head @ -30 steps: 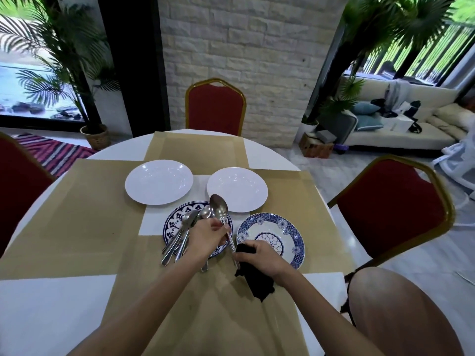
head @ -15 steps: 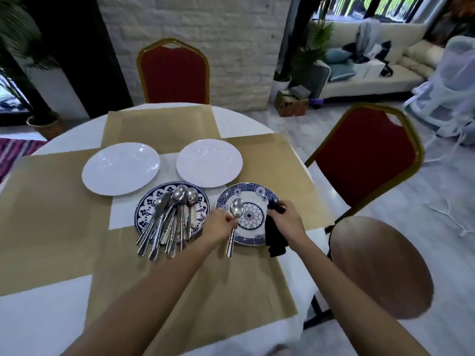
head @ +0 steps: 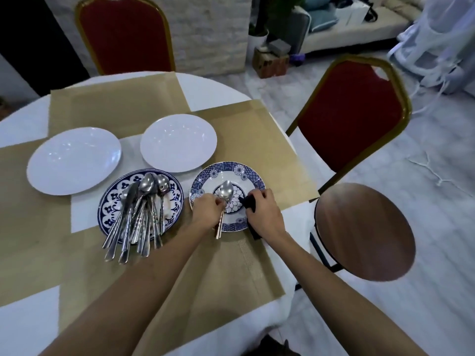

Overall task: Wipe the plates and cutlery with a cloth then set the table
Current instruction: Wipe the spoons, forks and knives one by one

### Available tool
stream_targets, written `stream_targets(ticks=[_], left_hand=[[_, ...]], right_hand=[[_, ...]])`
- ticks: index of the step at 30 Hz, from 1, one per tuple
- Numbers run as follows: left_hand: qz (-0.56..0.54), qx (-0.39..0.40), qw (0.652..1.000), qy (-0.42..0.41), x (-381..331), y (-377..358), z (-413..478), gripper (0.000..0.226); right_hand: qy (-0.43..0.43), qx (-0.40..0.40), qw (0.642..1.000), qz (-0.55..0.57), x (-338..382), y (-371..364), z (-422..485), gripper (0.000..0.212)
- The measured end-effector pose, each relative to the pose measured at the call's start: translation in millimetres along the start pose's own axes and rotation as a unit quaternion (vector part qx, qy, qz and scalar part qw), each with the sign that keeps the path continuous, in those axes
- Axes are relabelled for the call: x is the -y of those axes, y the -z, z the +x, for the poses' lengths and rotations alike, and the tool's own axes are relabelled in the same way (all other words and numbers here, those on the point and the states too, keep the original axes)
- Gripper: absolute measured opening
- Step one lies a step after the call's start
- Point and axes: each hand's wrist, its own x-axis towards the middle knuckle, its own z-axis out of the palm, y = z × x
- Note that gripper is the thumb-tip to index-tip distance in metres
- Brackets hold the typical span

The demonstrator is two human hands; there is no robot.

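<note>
Both arms reach fwd over the table. L hand (head: pixel 208 211), fingers curled, pinches the spoon (head: pixel 224 199), bowl resting on the blue-patterned plate (head: pixel 253 182). R hand (head: pixel 264 211) grips the dark cloth (head: pixel 248 202) at that plate's right rim.

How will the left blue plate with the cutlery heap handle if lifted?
Probably front-heavy: the cutlery handles overhang the near rim of the blue plate, so it may tip toward the person. The loose metal pieces would likely slide. The plate looks ceramic, so probably breakable.
</note>
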Motion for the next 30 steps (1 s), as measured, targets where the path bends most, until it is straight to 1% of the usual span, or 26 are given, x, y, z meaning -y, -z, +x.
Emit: stream_targets(ticks=[8, 12, 14, 17, 19, 21, 23, 26, 30], left_hand=[[-0.003, -0.04, 0.999, -0.022, -2.2, 0.1, -4.7, 0.021], [-0.041, -0.101, 0.993, -0.052, 8.3, 8.5, -19.0, 0.017], [-0.052, -0.147, 0.986, -0.062, 25.3, 18.5, -31.2, 0.018], [-0.052, -0.227, 0.972, -0.041, 63.0, 38.3, -47.6, 0.019], [-0.021, -0.275, 0.961, -0.003, 90.9, 50.3, -54.9, 0.021], [0.011, -0.3, 0.953, 0.04, 113.5, 61.6, -60.1, 0.023], [0.028, -0.291, 0.955, 0.046, 123.4, 70.3, -64.2, 0.021], [0.026, -0.243, 0.969, 0.034, 118.5, 76.7, -65.2, 0.02], [0.062, -0.186, 0.979, 0.057, 104.1, 74.2, -53.8, 0.019]], right_hand=[[0.012, 0.008, 0.999, -0.039, 3.8, -0.3, -1.2, 0.035], [0.009, 0.001, 1.0, -0.029, 4.5, 0.3, -2.4, 0.033], [0.019, -0.009, 1.0, -0.014, 11.2, -0.6, -3.8, 0.035], [0.062, -0.018, 0.998, 0.018, 33.1, -5.6, -3.1, 0.037], [0.089, -0.016, 0.995, 0.049, 55.2, -13.0, -1.2, 0.038], [0.115, -0.006, 0.991, 0.068, 79.6, -23.4, 0.8, 0.037], [0.133, 0.005, 0.988, 0.076, 101.1, -34.0, 1.4, 0.035], [0.147, 0.034, 0.985, 0.086, 125.9, -48.6, 2.7, 0.034], [0.137, 0.076, 0.985, 0.068, 144.3, -64.1, 6.8, 0.03]])
